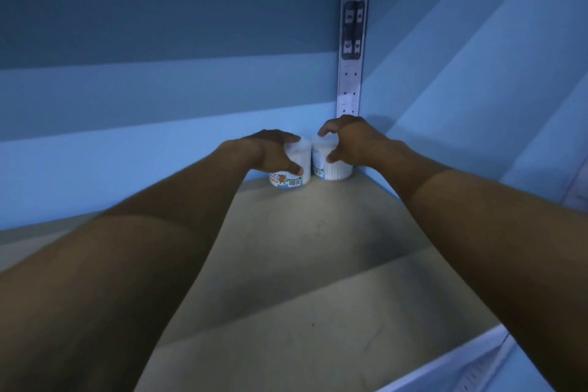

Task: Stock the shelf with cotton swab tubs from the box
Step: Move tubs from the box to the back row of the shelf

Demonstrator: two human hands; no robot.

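Two clear cotton swab tubs stand side by side, touching, in the back right corner of the shelf board [318, 248]. My left hand [273, 151] grips the left tub [294, 169], which carries a label with a cartoon bear and a barcode. My right hand [350, 143] grips the right tub [334, 169] from above, thumb on its front and fingers curled over its lid. Both tubs rest upright on the board. The box is out of view.
A slotted metal upright [351, 41] runs up the back corner just behind the tubs. Blue back panel [159, 105] and blue side panel [477, 89] close the corner. The shelf's white front edge [461, 356] shows at lower right.
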